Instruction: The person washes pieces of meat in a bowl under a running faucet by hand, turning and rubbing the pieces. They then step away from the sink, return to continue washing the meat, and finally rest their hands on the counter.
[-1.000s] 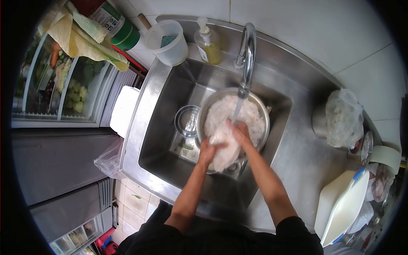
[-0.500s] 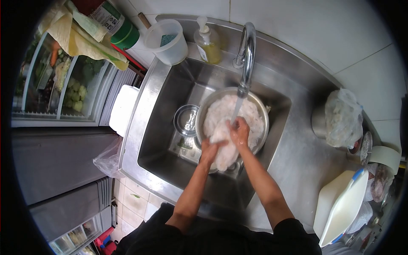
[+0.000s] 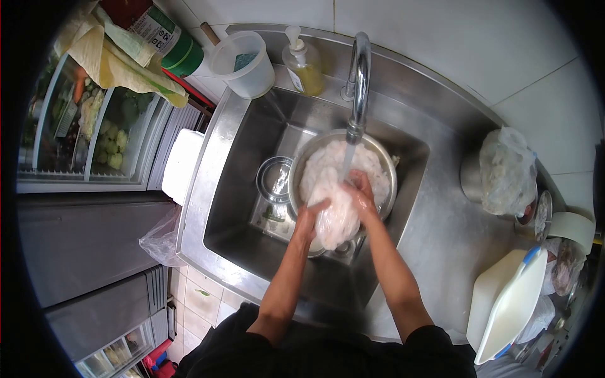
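A round metal bowl (image 3: 392, 189) in the sink holds a heap of pale pinkish-white raw meat (image 3: 372, 165), its exact kind unclear. Over the bowl's near rim I hold a large, glossy clump of the same pale meat (image 3: 337, 220) between both hands. My left hand (image 3: 309, 218) grips its left side, with the thumb across the top. On the right side, my right hand (image 3: 362, 194) is curled against the clump, fingers partly hidden. Water runs from the chrome faucet (image 3: 358, 88) onto the meat, close to my right fingers.
A round clear dish or lid (image 3: 275, 179) lies in the sink (image 3: 246, 189), left of the bowl. Behind stand a plastic tub (image 3: 249, 79) with a sponge and a soap bottle (image 3: 304, 72). A bagged container (image 3: 507, 176) and a white bin (image 3: 504, 309) are at right.
The clump has swung slightly right and now looks rounder and fuller. My right hand has lowered and opened a little along its side. The view has shifted slightly.
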Tool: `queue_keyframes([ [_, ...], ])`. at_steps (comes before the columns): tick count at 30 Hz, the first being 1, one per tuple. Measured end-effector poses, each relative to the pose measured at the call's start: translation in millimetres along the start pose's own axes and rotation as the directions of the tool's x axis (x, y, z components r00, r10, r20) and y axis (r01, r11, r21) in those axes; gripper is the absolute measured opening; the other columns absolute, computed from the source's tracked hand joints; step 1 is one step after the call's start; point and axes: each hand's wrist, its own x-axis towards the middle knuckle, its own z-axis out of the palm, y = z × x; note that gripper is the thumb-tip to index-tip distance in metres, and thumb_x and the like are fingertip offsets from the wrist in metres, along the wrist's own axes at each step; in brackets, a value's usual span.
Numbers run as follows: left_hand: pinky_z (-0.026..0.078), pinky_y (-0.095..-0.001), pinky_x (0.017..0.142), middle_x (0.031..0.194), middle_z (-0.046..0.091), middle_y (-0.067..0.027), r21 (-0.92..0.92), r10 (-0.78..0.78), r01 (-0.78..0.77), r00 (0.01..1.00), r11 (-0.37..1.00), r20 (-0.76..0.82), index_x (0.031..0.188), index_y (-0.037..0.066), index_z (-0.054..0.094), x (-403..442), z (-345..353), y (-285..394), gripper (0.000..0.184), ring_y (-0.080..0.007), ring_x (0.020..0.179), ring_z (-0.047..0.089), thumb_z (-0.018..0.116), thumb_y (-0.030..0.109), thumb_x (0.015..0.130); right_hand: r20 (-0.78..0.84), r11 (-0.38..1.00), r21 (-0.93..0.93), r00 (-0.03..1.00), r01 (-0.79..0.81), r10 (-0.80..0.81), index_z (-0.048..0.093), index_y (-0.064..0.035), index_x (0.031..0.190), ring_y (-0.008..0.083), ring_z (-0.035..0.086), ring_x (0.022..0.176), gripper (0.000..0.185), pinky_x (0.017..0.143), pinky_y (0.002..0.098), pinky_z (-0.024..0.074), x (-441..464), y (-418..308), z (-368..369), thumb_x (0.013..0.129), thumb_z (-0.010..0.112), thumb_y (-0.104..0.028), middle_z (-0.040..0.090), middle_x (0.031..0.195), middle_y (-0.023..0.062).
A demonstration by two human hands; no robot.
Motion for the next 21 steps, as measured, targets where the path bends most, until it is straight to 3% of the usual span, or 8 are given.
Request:
queue_keyframes([
  [1, 0.056, -0.0403, 0.088, 0.116, 0.064, -0.0206, -0.019, -0.021, 0.021, 1.0, 1.0, -0.011, 0.13, -0.01, 0.049, 4, 1, 2, 0.057, -0.029, 0.1, 0.067, 0.072, 0.014, 0.083, 0.022, 0.988, 0.008, 0.988, -0.156, 0.156, 0.045, -0.0051, 0.136, 0.0239, 0.062, 0.102, 0.072, 0.089, 0.0335, 0.0484, -9, -16, 4, 0.075, 0.082, -0.021, 0.058, 0.124, 0.0139],
  [4, 0.056, -0.0399, 0.087, 0.117, 0.063, -0.0213, -0.021, -0.03, 0.03, 0.999, 0.999, -0.023, 0.132, -0.011, 0.046, 23, 5, 6, 0.061, -0.0291, 0.1, 0.067, 0.071, 0.023, 0.087, -0.159, 0.896, -0.105, 0.897, -0.432, 0.414, 0.045, 0.0008, 0.135, 0.0255, 0.06, 0.111, 0.07, 0.087, 0.0374, 0.0531, 0, -2, -8, 0.077, 0.08, -0.021, 0.058, 0.125, 0.0165],
  [7, 0.056, -0.038, 0.085, 0.118, 0.062, -0.0218, 0.139, 0.064, -0.056, 0.996, 0.989, -0.058, 0.132, -0.013, 0.045, 32, 15, 11, 0.071, -0.0286, 0.098, 0.067, 0.074, 0.033, 0.085, 0.16, 0.916, -0.323, 0.94, -0.24, 0.302, 0.053, 0.0042, 0.128, 0.0249, 0.061, 0.111, 0.067, 0.088, 0.0383, 0.053, -6, -9, -21, 0.074, 0.082, -0.024, 0.063, 0.12, 0.0152],
  [10, 0.055, -0.0338, 0.083, 0.119, 0.061, -0.0215, 0.385, 0.173, -0.087, 0.966, 0.919, -0.194, 0.131, -0.014, 0.045, 47, 23, 14, 0.08, -0.0271, 0.096, 0.066, 0.078, 0.04, 0.081, 0.106, 0.943, -0.241, 0.959, -0.23, 0.261, 0.059, 0.0009, 0.124, 0.0225, 0.063, 0.103, 0.06, 0.095, 0.0346, 0.0467, -11, -27, -13, 0.073, 0.082, -0.023, 0.067, 0.112, 0.0119],
  [12, 0.053, -0.0323, 0.082, 0.12, 0.061, -0.0213, 0.553, 0.254, -0.072, 0.932, 0.83, -0.26, 0.13, -0.014, 0.046, 70, 15, 5, 0.084, -0.0258, 0.097, 0.064, 0.079, 0.042, 0.078, 0.061, 0.934, -0.303, 0.974, -0.188, 0.216, 0.058, 0.0024, 0.124, 0.0217, 0.063, 0.103, 0.06, 0.095, 0.035, 0.0467, -15, -42, -2, 0.074, 0.081, -0.022, 0.067, 0.113, 0.0123],
  [15, 0.04, -0.0363, 0.105, 0.136, 0.049, -0.0296, 0.734, 0.409, -0.094, 0.874, 0.672, -0.262, 0.134, -0.01, 0.047, 79, 27, -11, 0.094, -0.0357, 0.124, 0.053, 0.07, 0.06, 0.076, 0.066, 0.899, -0.437, 0.998, 0.04, -0.012, 0.057, 0.0029, 0.126, 0.0207, 0.064, 0.101, 0.06, 0.093, 0.0349, 0.048, -7, -29, -2, 0.076, 0.079, -0.021, 0.067, 0.113, 0.0129],
  [19, 0.031, -0.0374, 0.112, 0.14, 0.046, -0.0286, 0.652, 0.282, -0.114, 0.946, 0.749, -0.159, 0.14, -0.006, 0.041, 80, 31, -10, 0.096, -0.0367, 0.13, 0.046, 0.066, 0.062, 0.077, 0.157, 0.768, -0.581, 0.963, 0.27, -0.22, 0.051, 0.0002, 0.135, 0.0198, 0.065, 0.094, 0.065, 0.087, 0.0337, 0.0503, 3, -2, -14, 0.079, 0.077, -0.017, 0.068, 0.109, 0.0137],
  [21, 0.034, -0.0371, 0.105, 0.132, 0.049, -0.0256, 0.62, 0.223, -0.147, 0.974, 0.771, -0.046, 0.138, -0.003, 0.041, 87, 25, -9, 0.089, -0.0341, 0.122, 0.049, 0.065, 0.059, 0.079, 0.18, 0.789, -0.581, 0.977, 0.201, -0.116, 0.047, -0.003, 0.14, 0.0183, 0.064, 0.091, 0.07, 0.084, 0.0321, 0.0505, -11, -19, -12, 0.078, 0.078, -0.014, 0.069, 0.106, 0.0125],
])
